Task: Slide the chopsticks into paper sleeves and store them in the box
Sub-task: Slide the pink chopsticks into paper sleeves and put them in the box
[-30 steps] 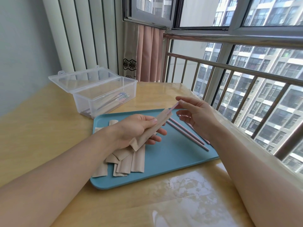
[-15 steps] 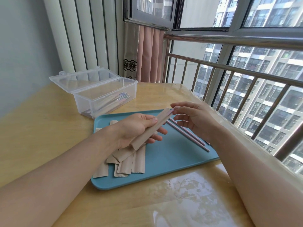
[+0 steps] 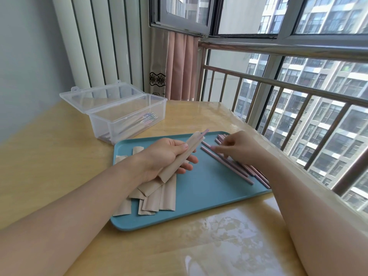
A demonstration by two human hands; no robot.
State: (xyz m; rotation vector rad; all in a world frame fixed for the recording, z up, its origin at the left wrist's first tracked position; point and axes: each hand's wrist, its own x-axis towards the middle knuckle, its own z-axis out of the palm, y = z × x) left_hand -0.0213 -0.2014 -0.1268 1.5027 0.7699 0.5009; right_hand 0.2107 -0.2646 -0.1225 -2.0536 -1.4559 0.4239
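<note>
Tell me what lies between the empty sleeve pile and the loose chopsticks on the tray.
Bare blue tray, head view.

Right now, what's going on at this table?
A person is sleeving chopsticks over a blue tray. The left hand holds a paper sleeve with one pink chopstick tip poking out of its top. The right hand is down on the loose pink chopsticks at the tray's right side, fingers touching one. Empty sleeves lie fanned at the tray's left. The clear box sits open beyond, with some sleeved pairs already inside.
</note>
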